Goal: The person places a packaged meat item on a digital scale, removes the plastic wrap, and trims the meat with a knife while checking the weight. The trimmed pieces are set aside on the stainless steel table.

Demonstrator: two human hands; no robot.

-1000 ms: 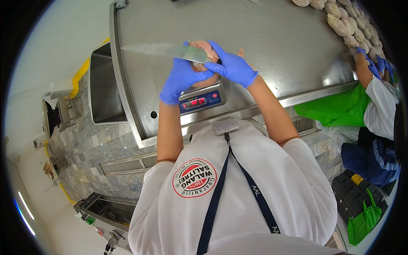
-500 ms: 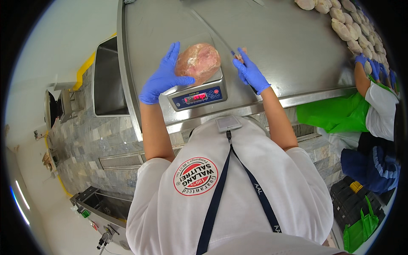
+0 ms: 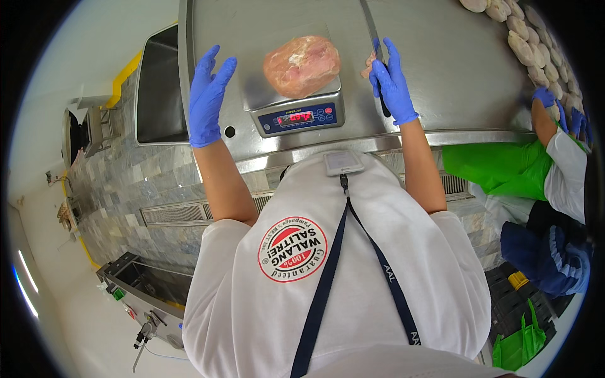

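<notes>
A big rounded piece of pale pink raw meat [image 3: 302, 66] rests on the plate of a digital scale [image 3: 268, 125], whose red display is lit. My left hand [image 3: 210, 97], in a blue glove, hovers left of the scale with fingers apart, touching nothing. To the right of the meat, my gloved right hand [image 3: 394, 85] is closed around a knife [image 3: 369, 25]. Its long blade points away from me, and the dark handle shows below the palm. A small scrap of meat [image 3: 367, 65] is at the fingertips of that same hand.
The scale stands on a steel table [image 3: 454, 69] near its front edge. Left of the table is a deep steel basin [image 3: 161, 88]. Many pale meat pieces [image 3: 529, 47] lie at the far right, where a co-worker's gloved hands [image 3: 543, 97] reach in. A drain hole [image 3: 230, 131] is near the left corner.
My left hand has let go of the meat and drawn away to the left. My right hand has shifted slightly right with the knife, whose blade now points straighter away from me.
</notes>
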